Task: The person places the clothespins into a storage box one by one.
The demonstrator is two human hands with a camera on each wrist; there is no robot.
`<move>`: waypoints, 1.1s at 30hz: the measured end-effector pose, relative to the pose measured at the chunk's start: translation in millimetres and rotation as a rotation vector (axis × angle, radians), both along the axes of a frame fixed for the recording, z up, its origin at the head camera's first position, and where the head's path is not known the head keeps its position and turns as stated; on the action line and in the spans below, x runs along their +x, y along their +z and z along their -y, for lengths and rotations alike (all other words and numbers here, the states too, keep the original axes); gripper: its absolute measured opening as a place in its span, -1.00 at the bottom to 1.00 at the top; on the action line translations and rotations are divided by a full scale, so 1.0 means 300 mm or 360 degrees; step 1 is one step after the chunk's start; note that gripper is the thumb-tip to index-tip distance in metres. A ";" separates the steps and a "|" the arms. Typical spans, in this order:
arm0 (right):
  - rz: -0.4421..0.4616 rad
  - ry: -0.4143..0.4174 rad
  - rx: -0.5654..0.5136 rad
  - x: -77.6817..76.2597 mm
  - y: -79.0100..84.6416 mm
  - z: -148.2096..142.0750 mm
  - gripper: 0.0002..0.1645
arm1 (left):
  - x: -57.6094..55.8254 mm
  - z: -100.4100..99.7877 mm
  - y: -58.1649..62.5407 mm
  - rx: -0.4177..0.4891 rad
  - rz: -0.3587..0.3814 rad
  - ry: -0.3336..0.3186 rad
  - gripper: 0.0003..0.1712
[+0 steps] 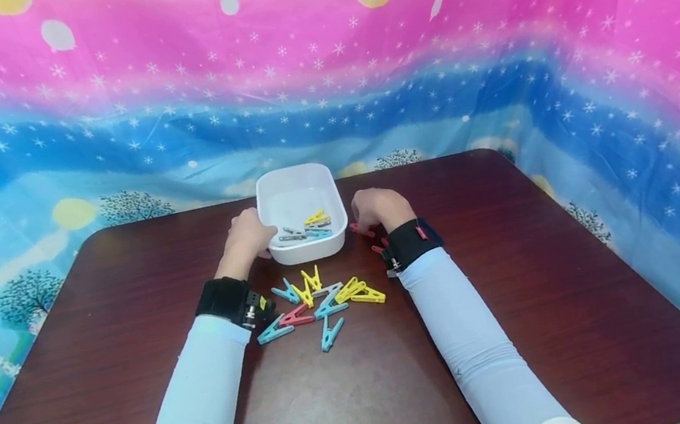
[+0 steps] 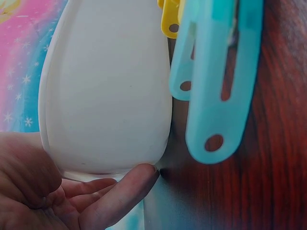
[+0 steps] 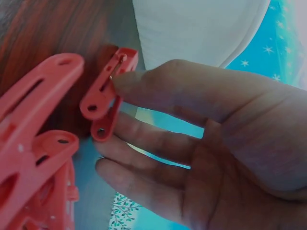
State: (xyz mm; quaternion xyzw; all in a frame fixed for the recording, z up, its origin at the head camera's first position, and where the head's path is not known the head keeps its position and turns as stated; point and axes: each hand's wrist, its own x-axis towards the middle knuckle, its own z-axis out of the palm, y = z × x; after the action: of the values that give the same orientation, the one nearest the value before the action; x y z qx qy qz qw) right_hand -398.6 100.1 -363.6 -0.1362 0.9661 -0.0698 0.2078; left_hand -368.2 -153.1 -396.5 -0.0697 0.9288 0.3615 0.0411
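My left hand (image 1: 249, 237) grips the near-left side of a white plastic bin (image 1: 309, 250), its thumb at the rim and the other fingers against the outside wall. Inside the bin lie several grey, blue and yellow clothespins (image 1: 315, 216). To the right of the bin, my right hand (image 1: 381, 207) pinches a red clothespin (image 3: 101, 96) between thumb and fingers, low over the table. More red clothespins (image 3: 41, 91) lie close by, partly hidden under the right wrist in the head view. Two-legged blue clothespins (image 2: 216, 96) loom large in the left wrist view.
Between the forearms, a loose pile of blue, yellow, red and grey clothespins (image 1: 328, 303) lies on the dark wooden table (image 1: 132, 334) in front of the bin. A patterned cloth backdrop (image 1: 320, 89) hangs right behind the table's far edge.
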 end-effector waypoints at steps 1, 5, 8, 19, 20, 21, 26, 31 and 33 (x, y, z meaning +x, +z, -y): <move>-0.0021 0.0003 -0.0001 -0.005 -0.005 -0.002 -0.90 | -0.001 0.000 -0.001 0.0005 0.0004 0.0002 -0.44; -0.0082 -0.0001 -0.0030 -0.019 -0.018 -0.005 -0.80 | -0.003 0.000 -0.004 0.0011 0.0007 0.0003 -0.45; -0.0083 0.0005 -0.0067 -0.021 -0.021 -0.004 -0.67 | -0.002 0.001 -0.007 0.0003 0.0003 -0.0006 -0.45; -0.0107 0.0038 -0.0049 -0.023 -0.032 -0.011 -0.63 | 0.006 -0.001 0.001 -0.0002 0.0017 0.0007 -0.43; -0.0112 0.0035 -0.0053 -0.024 -0.033 -0.013 -0.62 | 0.006 -0.002 0.001 -0.0002 0.0019 0.0009 -0.43; -0.0114 0.0033 -0.0057 -0.024 -0.034 -0.014 -0.62 | 0.006 -0.002 0.001 -0.0004 0.0020 0.0006 -0.43; -0.0113 0.0029 -0.0059 -0.028 -0.039 -0.017 -0.63 | 0.003 -0.003 -0.001 -0.0009 0.0024 0.0005 -0.43; -0.0110 0.0023 -0.0070 -0.031 -0.044 -0.021 -0.62 | -0.001 0.000 -0.005 -0.0009 0.0020 0.0004 -0.42; -0.0102 0.0017 -0.0069 -0.030 -0.043 -0.021 -0.61 | -0.002 0.000 -0.004 -0.0007 0.0016 0.0005 -0.43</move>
State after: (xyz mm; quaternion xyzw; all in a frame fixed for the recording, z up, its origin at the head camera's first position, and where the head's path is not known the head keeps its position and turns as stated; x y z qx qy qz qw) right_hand -407.6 106.4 -376.6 -0.1481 0.9698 -0.0852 0.1741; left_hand -368.7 -153.1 -397.6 -0.0730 0.9293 0.3593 0.0450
